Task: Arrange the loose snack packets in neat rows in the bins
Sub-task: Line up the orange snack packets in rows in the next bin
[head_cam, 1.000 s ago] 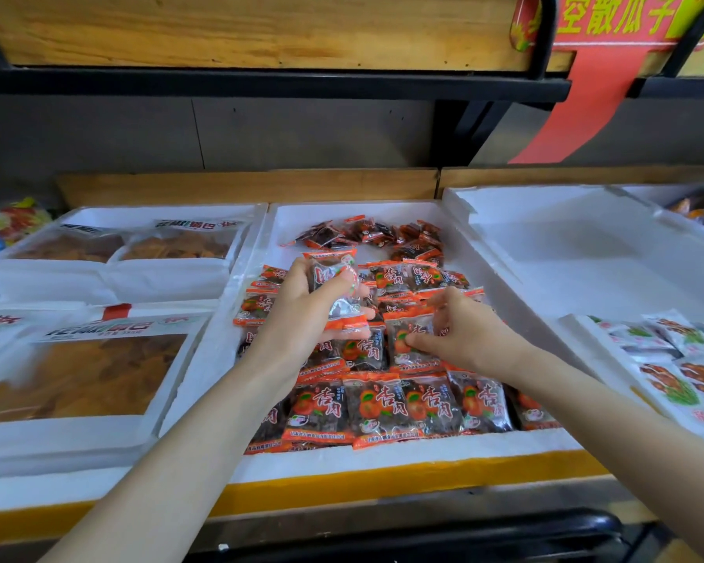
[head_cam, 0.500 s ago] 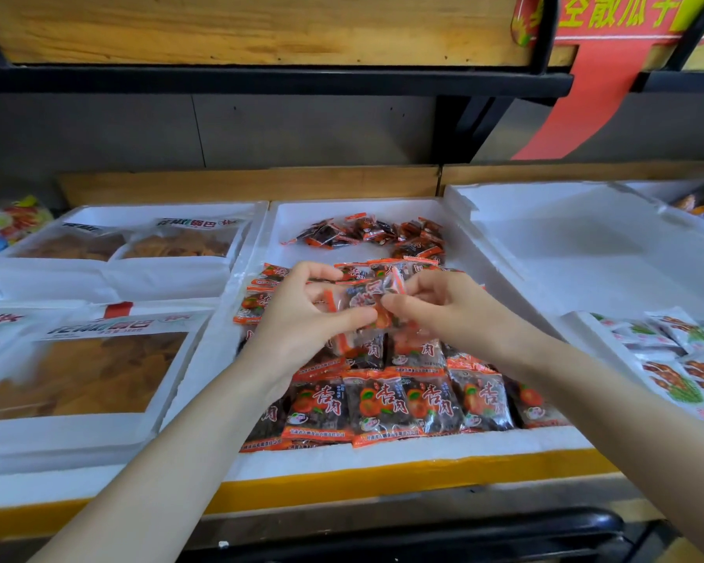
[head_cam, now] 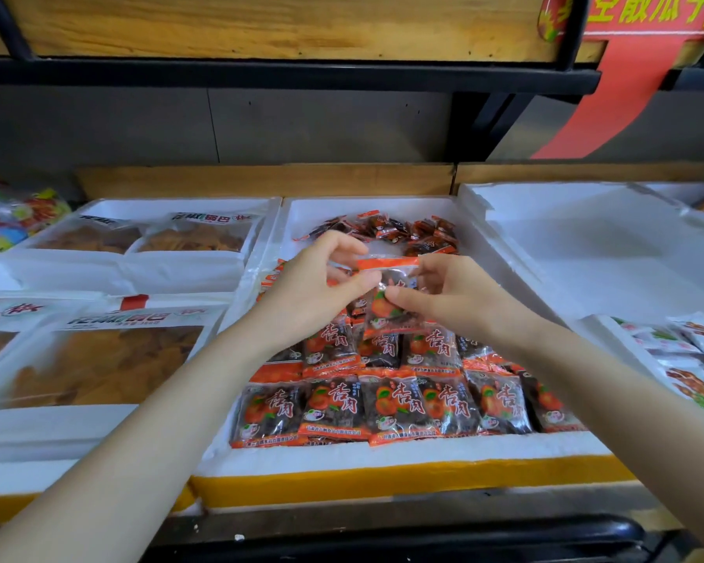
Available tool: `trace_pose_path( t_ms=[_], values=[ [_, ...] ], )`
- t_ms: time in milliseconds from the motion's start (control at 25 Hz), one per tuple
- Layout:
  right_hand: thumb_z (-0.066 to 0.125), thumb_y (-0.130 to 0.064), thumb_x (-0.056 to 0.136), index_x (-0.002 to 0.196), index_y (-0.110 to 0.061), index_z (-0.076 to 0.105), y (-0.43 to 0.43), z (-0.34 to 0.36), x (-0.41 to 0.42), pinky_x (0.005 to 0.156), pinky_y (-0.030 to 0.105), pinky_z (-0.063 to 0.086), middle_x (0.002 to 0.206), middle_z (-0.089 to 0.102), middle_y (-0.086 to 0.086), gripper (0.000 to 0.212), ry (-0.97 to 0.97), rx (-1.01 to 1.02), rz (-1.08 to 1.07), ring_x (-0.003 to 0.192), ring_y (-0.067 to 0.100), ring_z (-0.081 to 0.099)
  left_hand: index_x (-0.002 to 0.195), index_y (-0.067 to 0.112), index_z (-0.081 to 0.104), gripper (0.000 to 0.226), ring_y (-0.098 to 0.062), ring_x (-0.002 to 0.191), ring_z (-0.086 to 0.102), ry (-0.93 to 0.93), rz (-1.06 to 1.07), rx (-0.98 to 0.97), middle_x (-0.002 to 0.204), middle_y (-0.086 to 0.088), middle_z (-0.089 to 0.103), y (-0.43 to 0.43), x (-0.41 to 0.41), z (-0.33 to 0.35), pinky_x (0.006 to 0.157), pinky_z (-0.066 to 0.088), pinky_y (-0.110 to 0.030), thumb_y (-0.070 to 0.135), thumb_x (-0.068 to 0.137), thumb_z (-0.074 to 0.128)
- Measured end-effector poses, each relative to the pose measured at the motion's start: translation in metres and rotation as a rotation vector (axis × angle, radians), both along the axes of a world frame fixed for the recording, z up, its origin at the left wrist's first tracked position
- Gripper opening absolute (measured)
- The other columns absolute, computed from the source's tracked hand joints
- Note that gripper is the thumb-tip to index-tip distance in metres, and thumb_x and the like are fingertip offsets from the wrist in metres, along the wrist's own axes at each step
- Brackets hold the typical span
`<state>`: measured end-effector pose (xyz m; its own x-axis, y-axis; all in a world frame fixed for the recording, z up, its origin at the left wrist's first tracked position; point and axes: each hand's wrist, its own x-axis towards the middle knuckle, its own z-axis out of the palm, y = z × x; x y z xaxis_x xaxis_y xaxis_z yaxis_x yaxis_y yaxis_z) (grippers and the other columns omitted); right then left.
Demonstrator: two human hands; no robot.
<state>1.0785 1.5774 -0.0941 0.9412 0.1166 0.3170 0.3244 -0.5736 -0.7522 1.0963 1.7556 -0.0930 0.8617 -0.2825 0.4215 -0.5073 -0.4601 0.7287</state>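
Note:
A white foam bin (head_cam: pixel 387 449) in the middle holds orange-and-dark snack packets. Neat rows of packets (head_cam: pixel 399 404) fill its near half, and a loose pile of packets (head_cam: pixel 399 229) lies at its far end. Above the rows, both hands hold one upright packet (head_cam: pixel 391 294) with an orange top strip. My left hand (head_cam: pixel 318 286) pinches its left edge. My right hand (head_cam: pixel 452 298) pinches its right side, thumb across the front. The rows beneath the hands are partly hidden.
Left of the bin stand foam trays with large bags of brown snacks (head_cam: pixel 98 359). An empty-looking foam bin (head_cam: pixel 586 245) sits at the right, with white-and-green packets (head_cam: pixel 691 359) nearer. A black shelf rail (head_cam: pixel 285 75) runs overhead. A yellow edge (head_cam: pixel 383 481) fronts the bins.
A second ago my left hand held a packet alone while the right hand touched the rows. The right hand then rose to it, and both now hold one packet upright, higher up.

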Motion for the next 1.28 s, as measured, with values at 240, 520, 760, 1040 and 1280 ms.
trace_pose_path(
  t_ms=[240,520,760,1040,1280],
  values=[
    [0.067,-0.032,0.085,0.131,-0.016,0.038,0.008,-0.021,0.019,0.079,0.028,0.047,0.105,0.056,0.006,0.057,0.176,-0.179,-0.001,0.090,0.018,0.061,0.142,0.022,0.042,0.066,-0.008,0.132,0.038,0.053,-0.037,0.657,0.141,0.007,0.043,0.038,0.009,-0.032,0.108,0.028,-0.019,0.035,0.085,0.071],
    [0.058,-0.040,0.090,0.138,-0.033,0.043,0.006,-0.027,0.007,0.109,0.010,0.015,0.151,0.028,-0.013,0.050,-0.071,-0.624,0.379,0.137,0.000,0.024,0.148,0.023,0.037,0.071,-0.005,0.140,0.031,0.029,-0.138,0.683,0.152,0.011,0.035,0.045,0.017,-0.033,0.113,0.020,-0.019,0.029,0.086,0.072],
    [0.069,-0.035,0.082,0.138,-0.030,0.039,-0.001,-0.031,0.017,0.104,0.008,0.029,0.140,0.045,-0.013,0.064,-0.009,-0.522,0.285,0.127,0.001,0.040,0.147,0.030,0.037,0.066,-0.001,0.139,0.027,0.020,-0.164,0.665,0.152,0.015,0.033,0.051,0.020,-0.038,0.116,0.020,-0.022,0.032,0.088,0.069],
    [0.047,-0.052,0.087,0.137,-0.032,0.045,-0.007,-0.033,0.008,0.098,-0.003,0.016,0.137,0.041,-0.015,0.054,-0.230,-0.613,0.324,0.126,-0.006,0.031,0.147,0.033,0.034,0.065,0.005,0.136,0.020,0.002,-0.168,0.689,0.151,0.018,0.031,0.054,0.022,-0.040,0.116,0.016,-0.022,0.039,0.090,0.064],
    [0.058,-0.064,0.078,0.123,-0.032,0.060,-0.010,-0.041,-0.024,0.106,0.013,0.028,0.127,0.054,-0.017,0.055,-0.244,-0.648,0.507,0.125,-0.004,0.038,0.152,0.039,0.013,0.093,0.009,0.141,-0.009,0.095,-0.204,0.768,0.145,0.033,0.007,0.049,0.004,-0.040,0.120,0.000,-0.028,0.074,0.071,0.042]
  ],
)
